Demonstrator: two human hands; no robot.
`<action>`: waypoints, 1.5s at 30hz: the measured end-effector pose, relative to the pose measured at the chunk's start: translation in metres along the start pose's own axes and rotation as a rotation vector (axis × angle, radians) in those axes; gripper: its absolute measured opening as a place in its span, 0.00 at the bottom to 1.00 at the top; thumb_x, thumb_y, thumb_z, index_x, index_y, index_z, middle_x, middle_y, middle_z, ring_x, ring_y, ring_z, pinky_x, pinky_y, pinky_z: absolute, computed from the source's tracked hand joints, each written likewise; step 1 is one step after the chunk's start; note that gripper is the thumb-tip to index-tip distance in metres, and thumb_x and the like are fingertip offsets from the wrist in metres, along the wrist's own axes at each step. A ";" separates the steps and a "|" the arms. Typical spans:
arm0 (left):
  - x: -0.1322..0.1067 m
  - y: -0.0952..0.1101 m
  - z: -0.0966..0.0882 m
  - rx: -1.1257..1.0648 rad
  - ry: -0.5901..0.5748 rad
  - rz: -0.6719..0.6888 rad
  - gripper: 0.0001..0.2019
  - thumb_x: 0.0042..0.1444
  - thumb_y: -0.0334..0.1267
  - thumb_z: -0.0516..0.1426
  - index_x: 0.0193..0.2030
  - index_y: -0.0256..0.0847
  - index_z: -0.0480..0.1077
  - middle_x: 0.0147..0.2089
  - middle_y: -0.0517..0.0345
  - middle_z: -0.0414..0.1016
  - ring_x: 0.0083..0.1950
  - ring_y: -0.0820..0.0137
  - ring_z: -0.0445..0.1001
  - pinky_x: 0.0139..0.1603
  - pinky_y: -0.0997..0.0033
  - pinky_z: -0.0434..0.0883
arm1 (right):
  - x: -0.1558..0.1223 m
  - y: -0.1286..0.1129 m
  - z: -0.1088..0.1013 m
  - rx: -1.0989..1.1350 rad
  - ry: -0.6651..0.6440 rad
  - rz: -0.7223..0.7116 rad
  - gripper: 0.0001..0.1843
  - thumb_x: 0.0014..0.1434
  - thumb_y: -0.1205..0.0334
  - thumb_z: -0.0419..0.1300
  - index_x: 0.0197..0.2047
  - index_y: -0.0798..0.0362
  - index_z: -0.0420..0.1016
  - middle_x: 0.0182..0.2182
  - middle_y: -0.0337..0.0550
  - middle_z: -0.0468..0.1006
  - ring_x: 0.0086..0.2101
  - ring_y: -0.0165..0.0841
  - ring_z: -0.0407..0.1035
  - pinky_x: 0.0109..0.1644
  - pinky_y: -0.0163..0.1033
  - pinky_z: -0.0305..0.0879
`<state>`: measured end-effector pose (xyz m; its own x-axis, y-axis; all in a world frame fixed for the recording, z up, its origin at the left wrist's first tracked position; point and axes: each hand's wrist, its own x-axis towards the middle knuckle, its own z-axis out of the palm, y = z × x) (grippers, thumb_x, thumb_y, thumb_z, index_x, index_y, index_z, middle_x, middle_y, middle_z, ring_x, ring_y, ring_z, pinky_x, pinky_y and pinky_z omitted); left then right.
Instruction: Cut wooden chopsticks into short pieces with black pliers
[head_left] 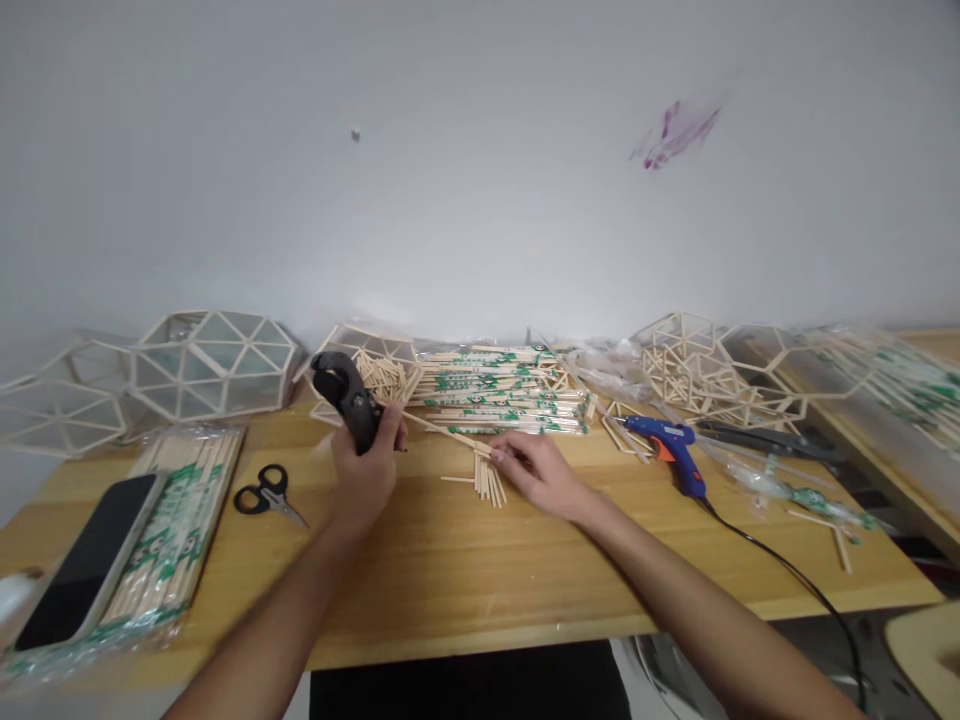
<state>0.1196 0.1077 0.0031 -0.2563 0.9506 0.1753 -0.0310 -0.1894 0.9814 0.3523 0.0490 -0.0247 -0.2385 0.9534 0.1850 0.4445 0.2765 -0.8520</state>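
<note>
My left hand [365, 465] is closed around a black cutter [347, 398] held upright over the wooden table [465, 570]. A long thin wooden stick [439, 430] runs from the cutter's jaws toward my right hand [541, 473]. That hand rests on the table, fingers pinched at the end of the stick, just above a small bunch of short cut sticks [489, 482].
Black scissors [268, 493] and a phone [94, 558] on a wrapped stick pack [184, 525] lie left. Wrapped chopstick packs [499, 388] are stacked behind. A blue glue gun [671, 450] with its cord lies right. Stick-frame polyhedra [210, 362] line the wall.
</note>
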 end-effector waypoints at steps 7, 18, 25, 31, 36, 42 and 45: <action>0.003 -0.002 -0.005 -0.017 -0.142 0.142 0.15 0.61 0.50 0.62 0.44 0.41 0.75 0.35 0.58 0.75 0.37 0.71 0.73 0.44 0.71 0.72 | 0.004 -0.006 -0.005 0.514 -0.106 0.201 0.19 0.65 0.44 0.62 0.42 0.52 0.70 0.29 0.38 0.76 0.23 0.27 0.61 0.27 0.33 0.55; -0.012 -0.002 -0.010 0.532 -0.340 0.346 0.12 0.62 0.43 0.60 0.49 0.42 0.75 0.33 0.57 0.78 0.32 0.68 0.74 0.38 0.70 0.71 | 0.007 -0.010 -0.011 0.849 -0.096 0.256 0.23 0.62 0.40 0.64 0.36 0.54 0.74 0.26 0.37 0.72 0.21 0.25 0.58 0.23 0.34 0.49; -0.012 -0.011 -0.005 0.693 -0.496 0.433 0.15 0.62 0.39 0.57 0.55 0.42 0.70 0.48 0.51 0.80 0.48 0.62 0.79 0.51 0.63 0.73 | 0.006 -0.010 -0.011 0.806 -0.075 0.214 0.23 0.64 0.40 0.63 0.38 0.55 0.75 0.26 0.37 0.72 0.22 0.26 0.59 0.24 0.34 0.50; -0.013 -0.013 -0.003 0.746 -0.663 0.441 0.18 0.61 0.34 0.55 0.58 0.43 0.68 0.55 0.50 0.79 0.55 0.59 0.77 0.57 0.58 0.73 | 0.005 -0.011 -0.010 0.742 -0.089 0.181 0.23 0.65 0.40 0.61 0.35 0.54 0.74 0.26 0.37 0.71 0.22 0.26 0.58 0.24 0.34 0.49; -0.015 -0.013 -0.001 0.747 -0.749 0.444 0.20 0.58 0.31 0.55 0.59 0.43 0.68 0.56 0.48 0.78 0.56 0.58 0.77 0.57 0.56 0.73 | 0.006 -0.014 -0.010 0.660 -0.093 0.136 0.27 0.66 0.39 0.58 0.29 0.53 0.69 0.24 0.35 0.67 0.21 0.26 0.56 0.25 0.34 0.48; -0.014 -0.011 -0.002 0.817 -0.810 0.451 0.23 0.57 0.30 0.56 0.61 0.43 0.68 0.57 0.46 0.77 0.55 0.56 0.77 0.56 0.53 0.74 | 0.006 -0.013 -0.010 0.493 -0.094 0.087 0.30 0.67 0.36 0.55 0.27 0.53 0.69 0.20 0.33 0.62 0.23 0.27 0.54 0.29 0.35 0.50; -0.014 -0.008 -0.002 0.857 -0.813 0.456 0.25 0.55 0.29 0.57 0.61 0.43 0.68 0.58 0.45 0.76 0.55 0.55 0.77 0.56 0.52 0.74 | 0.005 -0.011 -0.009 0.450 -0.083 0.085 0.30 0.67 0.35 0.55 0.26 0.53 0.69 0.20 0.33 0.61 0.23 0.28 0.54 0.29 0.36 0.50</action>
<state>0.1213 0.0950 -0.0073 0.5959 0.7756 0.2082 0.6157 -0.6077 0.5016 0.3543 0.0522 -0.0102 -0.2936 0.9524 0.0817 0.0509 0.1009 -0.9936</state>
